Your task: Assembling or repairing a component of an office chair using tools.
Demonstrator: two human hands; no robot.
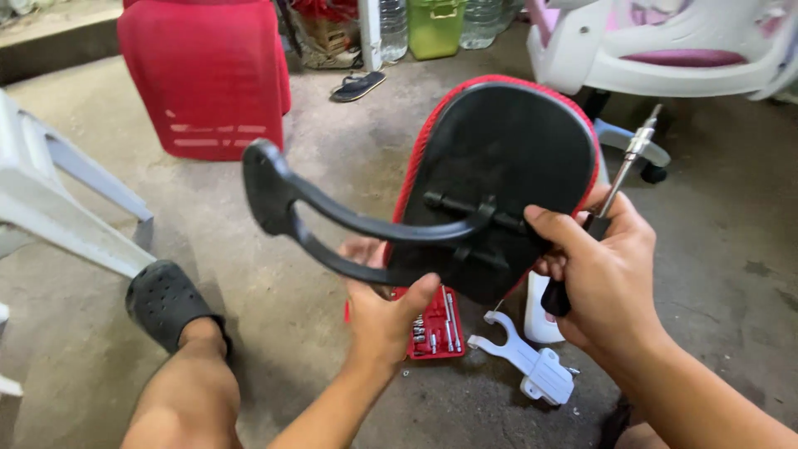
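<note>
Gripping headrest, concrete floor, workshop

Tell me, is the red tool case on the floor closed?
No, the red tool case lies open on the concrete floor, its metal bits showing.

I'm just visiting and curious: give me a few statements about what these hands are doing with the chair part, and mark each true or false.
1. The left hand grips the black curved bracket. True.
2. The right hand is empty. False: it holds a screwdriver against the headrest.
3. The headrest has a blue edge. False: its edge is red.
4. A red tool case lies on the floor below the hands. True.
5. A white plastic part lies on the floor. True.
</note>
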